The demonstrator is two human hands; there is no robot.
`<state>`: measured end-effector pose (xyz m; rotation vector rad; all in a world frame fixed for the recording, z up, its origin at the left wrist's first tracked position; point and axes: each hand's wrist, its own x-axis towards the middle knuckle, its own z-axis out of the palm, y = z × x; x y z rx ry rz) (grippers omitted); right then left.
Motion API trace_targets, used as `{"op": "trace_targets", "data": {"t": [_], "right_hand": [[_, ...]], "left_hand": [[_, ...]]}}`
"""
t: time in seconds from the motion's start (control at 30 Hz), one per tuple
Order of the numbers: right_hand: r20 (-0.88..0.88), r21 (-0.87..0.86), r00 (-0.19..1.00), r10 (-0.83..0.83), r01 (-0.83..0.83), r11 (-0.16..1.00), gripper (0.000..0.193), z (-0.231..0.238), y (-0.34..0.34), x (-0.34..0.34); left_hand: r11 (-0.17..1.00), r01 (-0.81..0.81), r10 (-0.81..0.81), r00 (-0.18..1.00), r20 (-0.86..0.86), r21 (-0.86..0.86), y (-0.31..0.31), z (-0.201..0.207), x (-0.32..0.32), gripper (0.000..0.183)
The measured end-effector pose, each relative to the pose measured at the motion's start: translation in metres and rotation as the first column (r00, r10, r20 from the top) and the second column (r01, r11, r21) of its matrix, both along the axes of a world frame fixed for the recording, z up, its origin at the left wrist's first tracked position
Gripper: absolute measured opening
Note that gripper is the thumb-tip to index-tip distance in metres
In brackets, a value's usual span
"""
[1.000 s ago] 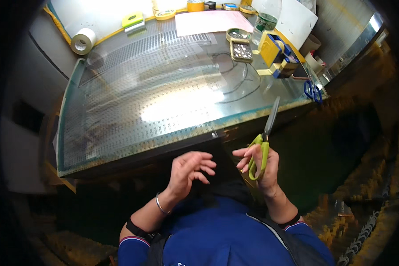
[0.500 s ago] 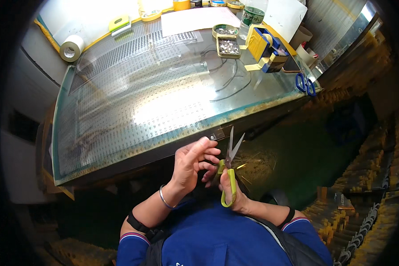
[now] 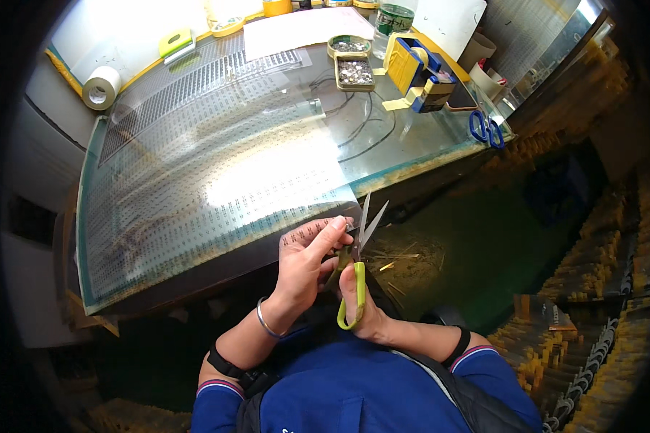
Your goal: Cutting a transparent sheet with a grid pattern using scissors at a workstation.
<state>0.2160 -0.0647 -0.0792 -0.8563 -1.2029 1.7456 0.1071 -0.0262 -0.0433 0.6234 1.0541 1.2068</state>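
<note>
My left hand, a bangle on its wrist, has thumb and fingertips closed on the near edge of a clear film printed with rows of small dark marks. The film's corner overhangs the table and lies across my fingers, its marks showing over them. In my right hand are scissors with yellow-green handles. Their blades stand apart and point away from me, just right of my left fingertips. Part of the handles is hidden behind my left fingers.
A glass-topped table fills the far side. On it sit tins of small shiny pieces, a blue-and-yellow tape dispenser, blue-handled scissors, a bottle, a white roll and a pink sheet. Scraps lie on the floor.
The right hand and scissors have moved left, closer to my left hand. The film's marked corner now shows across my left fingers. The whole view has shifted slightly.
</note>
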Motion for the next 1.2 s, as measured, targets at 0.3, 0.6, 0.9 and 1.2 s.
{"op": "trace_targets", "data": {"t": [0.3, 0.6, 0.9, 1.2], "right_hand": [[0.142, 0.106, 0.986, -0.084, 0.069, 0.992, 0.047, 0.01, 0.0, -0.004], [0.199, 0.11, 0.976, -0.094, 0.074, 0.991, 0.046, 0.003, 0.001, -0.007], [0.16, 0.235, 0.969, -0.187, 0.147, 0.961, 0.043, -0.003, 0.001, -0.014], [0.152, 0.186, 0.98, -0.131, 0.102, 0.977, 0.042, -0.005, -0.008, -0.004]], "left_hand": [[0.999, 0.004, -0.005, 0.999, -0.036, -0.032, -0.006, 0.009, 0.003, 0.021], [0.998, -0.052, 0.054, 0.995, -0.088, 0.032, -0.008, 0.008, 0.01, 0.018], [0.999, -0.041, 0.042, 0.998, -0.05, 0.012, -0.01, 0.006, 0.008, 0.018], [0.999, 0.005, -0.008, 0.999, -0.05, -0.052, -0.011, 0.008, -0.004, 0.018]]}}
